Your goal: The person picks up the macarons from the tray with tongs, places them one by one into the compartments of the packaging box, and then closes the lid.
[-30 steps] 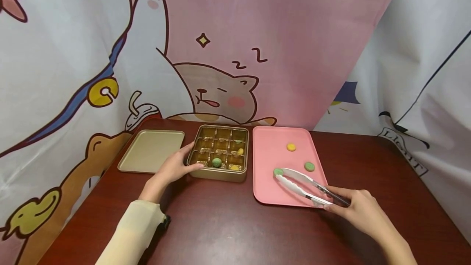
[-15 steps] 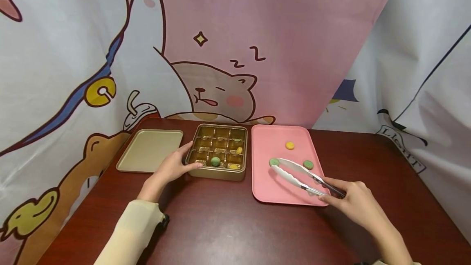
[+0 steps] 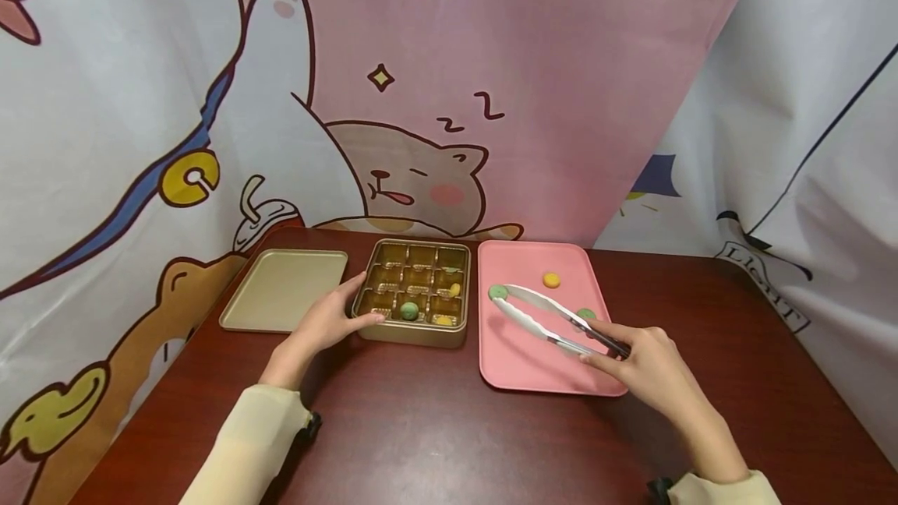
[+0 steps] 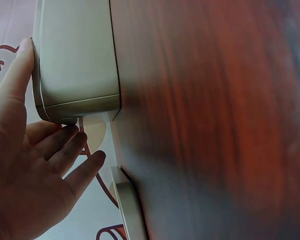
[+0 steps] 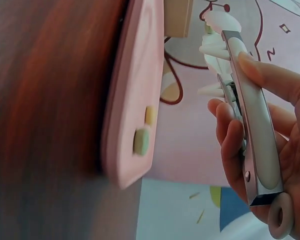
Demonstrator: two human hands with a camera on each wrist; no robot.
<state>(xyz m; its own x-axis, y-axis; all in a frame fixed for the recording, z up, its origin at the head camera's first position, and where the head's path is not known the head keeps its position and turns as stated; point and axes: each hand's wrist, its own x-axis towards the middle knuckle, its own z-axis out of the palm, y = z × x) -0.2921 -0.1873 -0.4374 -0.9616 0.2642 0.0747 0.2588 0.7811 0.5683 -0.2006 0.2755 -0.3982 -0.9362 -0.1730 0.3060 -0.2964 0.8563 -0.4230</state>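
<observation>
My right hand [image 3: 655, 369] grips a pair of tongs [image 5: 255, 120] with white scalloped tips. Pinched between those tips is a green round piece, like a macaron [image 3: 498, 293], held over the left side of the pink tray [image 3: 512, 369]. My left hand [image 3: 330, 327] touches the near left corner of a gold box [image 3: 414, 335]. Its thumb lies along the front rim, and its other fingers, loosely extended in the left wrist view, reach along the side. Inside the box, a divided insert holds a green piece [image 3: 409, 311] in the front middle compartment and yellow and green pieces in the right column.
On the pink tray lie a yellow piece [image 3: 551, 280] and another green piece [image 3: 585, 315], partly covered by the tongs in the head view. A flat gold lid [image 3: 284, 291] rests left of the box. A printed cartoon curtain [image 3: 561, 100] hangs behind the brown table [image 3: 421, 443].
My right hand has moved left and away from me, carrying the green piece in the tongs toward the tray's left edge. My left hand stays at the box corner.
</observation>
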